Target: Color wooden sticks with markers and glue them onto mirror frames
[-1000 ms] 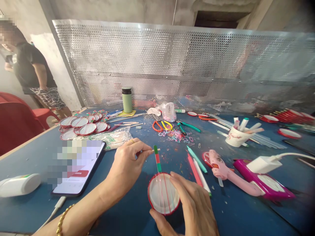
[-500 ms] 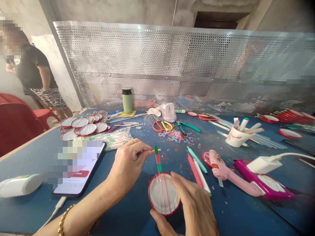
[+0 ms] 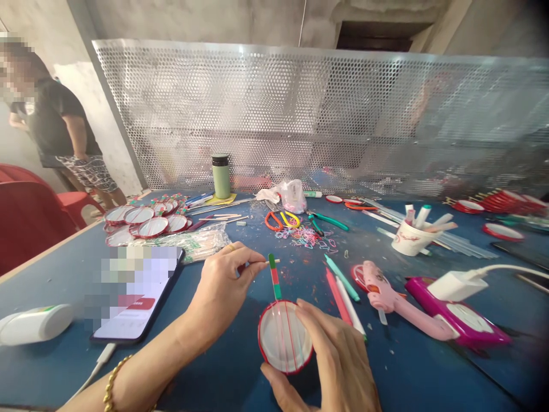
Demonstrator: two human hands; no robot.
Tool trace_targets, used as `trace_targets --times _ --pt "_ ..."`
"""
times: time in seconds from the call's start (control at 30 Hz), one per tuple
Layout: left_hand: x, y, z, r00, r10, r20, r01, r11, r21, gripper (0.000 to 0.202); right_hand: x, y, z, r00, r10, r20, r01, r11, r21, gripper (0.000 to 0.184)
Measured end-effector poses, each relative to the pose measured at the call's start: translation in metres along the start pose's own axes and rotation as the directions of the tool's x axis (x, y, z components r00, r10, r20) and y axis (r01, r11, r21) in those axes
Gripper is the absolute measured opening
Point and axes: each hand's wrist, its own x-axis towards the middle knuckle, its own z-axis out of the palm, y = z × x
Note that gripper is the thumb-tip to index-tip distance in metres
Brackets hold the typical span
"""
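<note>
- Zero real change over the last second: both hands sit where they were, and only the view shifts a touch. I'd call it a steady hold, with the pieces kept lined up.
- Your left hand (image 3: 227, 286) has its grip pinched on a thin stick (image 3: 277, 261), thumb and finger together. The stick crosses the upper end of the green-and-red strip (image 3: 275, 276); can't tell if it's touching.
- Your right hand (image 3: 338, 355) has its grip curled round the red-rimmed disc (image 3: 278, 337), fingers at the right edge, thumb at the near-left edge. That disc is at the near middle of the table (image 3: 206, 377), and the strip sticks out from its far edge.
- Closest stuff in your way, I reckon: the red pen (image 3: 338, 294) and teal pen (image 3: 343, 279), just beyond your right hand, then the pink glue gun (image 3: 380, 292) further right.
- On the left, your phone (image 3: 128, 329) lies near your left forearm, with a white bottle (image 3: 38, 324) past it.
- Far left there's a pile of similar discs (image 3: 153, 227); far middle, loose coloured clips (image 3: 300, 233) beside yellow-handled pliers (image 3: 290, 219). A paper cup (image 3: 412, 240) stands far right.
</note>
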Motion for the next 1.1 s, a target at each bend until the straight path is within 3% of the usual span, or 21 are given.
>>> trace_targets --times 1.1 --pt "0.0014 -0.0006 0.0013 0.999 0.034 -0.009 -0.034 0.999 -0.014 0.01 -0.001 0.0 -0.0004 1.0 0.001 0.001 -0.001 1.0 -0.001 0.054"
